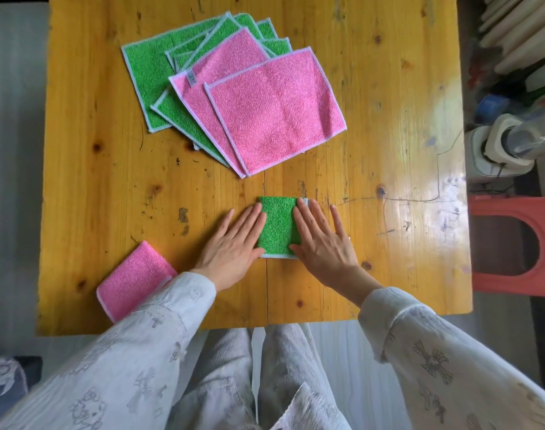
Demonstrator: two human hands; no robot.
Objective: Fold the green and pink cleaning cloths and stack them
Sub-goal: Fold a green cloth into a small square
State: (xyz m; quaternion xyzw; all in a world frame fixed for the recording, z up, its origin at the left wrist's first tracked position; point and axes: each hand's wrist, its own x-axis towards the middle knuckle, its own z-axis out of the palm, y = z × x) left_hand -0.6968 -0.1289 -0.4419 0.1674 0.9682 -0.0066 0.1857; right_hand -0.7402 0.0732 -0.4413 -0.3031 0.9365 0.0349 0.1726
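- A folded pink cloth [134, 279] is parked at the near-left corner of the yellow wooden table [389, 72], tilted a bit, with its near-right part hidden under the left sleeve [116, 352].
- Further back, a fanned-out pile of unfolded cloths is spread flat: green cloths [144, 72] are layered at the back and left, and two pink cloths [274, 110] are laid on top, the front one overlapping the other.
- The left hand [231, 243] is laid flat, fingers stretched out and together, palm down; nothing is gripped. Its fingertips are pressed on the left edge of the folded green cloth [277, 226], the rest of the hand is resting on the table.
- That folded green cloth is found near the front middle of the table, well apart from the pile, sandwiched between both hands, with a pale hem showing along its near edge.
- The right hand [322, 240] is also spread flat and relaxed, palm down, covering the cloth's right edge, nothing clutched.
- Off the table's right side, a red plastic stool [513, 243] and some blurry clutter can be made out.
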